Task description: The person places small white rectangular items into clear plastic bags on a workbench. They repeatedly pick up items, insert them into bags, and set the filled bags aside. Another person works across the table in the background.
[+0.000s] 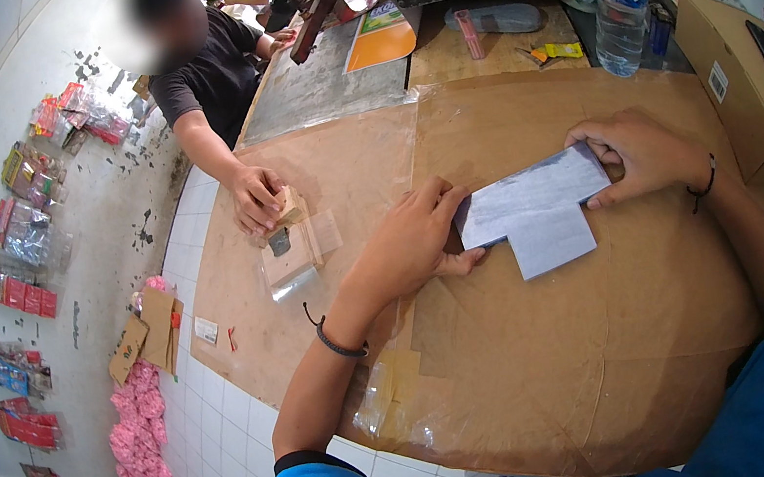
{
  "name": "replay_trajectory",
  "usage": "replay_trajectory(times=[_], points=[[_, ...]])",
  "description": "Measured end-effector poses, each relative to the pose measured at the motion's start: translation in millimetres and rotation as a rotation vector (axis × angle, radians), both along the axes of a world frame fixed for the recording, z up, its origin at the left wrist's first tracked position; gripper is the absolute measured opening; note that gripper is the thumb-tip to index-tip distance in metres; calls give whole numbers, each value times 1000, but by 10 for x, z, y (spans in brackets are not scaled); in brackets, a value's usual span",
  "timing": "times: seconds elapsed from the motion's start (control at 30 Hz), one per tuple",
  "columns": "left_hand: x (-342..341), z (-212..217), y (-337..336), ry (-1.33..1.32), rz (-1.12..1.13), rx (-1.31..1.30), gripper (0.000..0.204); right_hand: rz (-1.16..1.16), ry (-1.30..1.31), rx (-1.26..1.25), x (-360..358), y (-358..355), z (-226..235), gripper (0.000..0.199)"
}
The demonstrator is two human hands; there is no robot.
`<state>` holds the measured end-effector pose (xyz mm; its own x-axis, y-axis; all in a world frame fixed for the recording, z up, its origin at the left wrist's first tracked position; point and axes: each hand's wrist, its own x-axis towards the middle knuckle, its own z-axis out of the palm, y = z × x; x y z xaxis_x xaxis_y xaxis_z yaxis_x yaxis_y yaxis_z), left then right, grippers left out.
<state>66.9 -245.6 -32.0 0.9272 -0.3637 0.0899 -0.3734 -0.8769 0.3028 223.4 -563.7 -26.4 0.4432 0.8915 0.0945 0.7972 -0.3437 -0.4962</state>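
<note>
A white T-shaped piece point(534, 201), which looks like paper or card, has grey smudges on its upper bar and dark blue edges. It lies on or just above the brown table cover, its stem towards me. My left hand point(417, 243) pinches the bar's left end between thumb and fingers. At the right end, my right hand point(632, 157) grips the upper and lower corners. Whether a solid block sits under the white surface, I cannot tell.
Across the table on the left, a co-worker's hand point(256, 198) rests on a small wooden block point(291, 208). Beyond my hands stand a water bottle point(620, 0) and a cardboard box point(739, 81). An orange booklet point(382, 41) lies at the back; packets point(21, 302) hang on the left wall.
</note>
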Motion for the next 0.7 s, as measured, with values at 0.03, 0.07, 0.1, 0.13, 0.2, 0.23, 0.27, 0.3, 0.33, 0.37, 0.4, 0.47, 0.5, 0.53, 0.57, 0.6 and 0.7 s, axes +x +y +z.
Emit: replay_trajectory(times=[0.03,0.07,0.1,0.13,0.2,0.23,0.27,0.3,0.33,0.37,0.4,0.47,0.5,0.53,0.57,0.6,0.7], points=[[-3,-6,8,0,0,4,70,13,-4,10,2,-2,1,72],[-8,-3,15,1,1,9,69,25,-8,20,6,-3,4,71],[-7,3,13,3,-5,-4,67,20,10,20,13,-13,-5,70],[-5,16,9,6,-10,-17,65,15,29,21,20,-24,-13,70],[3,34,12,49,-2,-67,62,-6,47,33,37,-44,-51,68],[16,44,23,90,10,-103,61,-23,47,45,46,-53,-83,68],[25,45,30,130,22,-140,60,-39,47,57,47,-60,-98,68],[17,43,44,116,20,-136,59,-30,31,57,40,-46,-92,65],[8,36,57,101,18,-132,58,-22,15,57,26,-32,-69,63],[1,31,67,87,15,-129,58,-13,-1,57,15,-15,-60,61],[6,36,69,98,16,-144,57,-24,-15,59,6,-3,-61,57],[14,46,71,121,17,-174,56,-43,-45,63,-5,24,-87,51],[19,31,72,93,11,-212,54,-41,-87,106,15,25,-138,47],[25,1,78,66,5,-250,53,-38,-129,150,48,21,-219,44],[31,-14,79,39,-1,-288,52,-36,-171,193,66,15,-259,40],[42,-3,89,75,28,-300,49,-69,-170,147,54,18,-240,38],[70,10,92,121,111,-404,46,-133,-160,42,2,18,-146,37]])
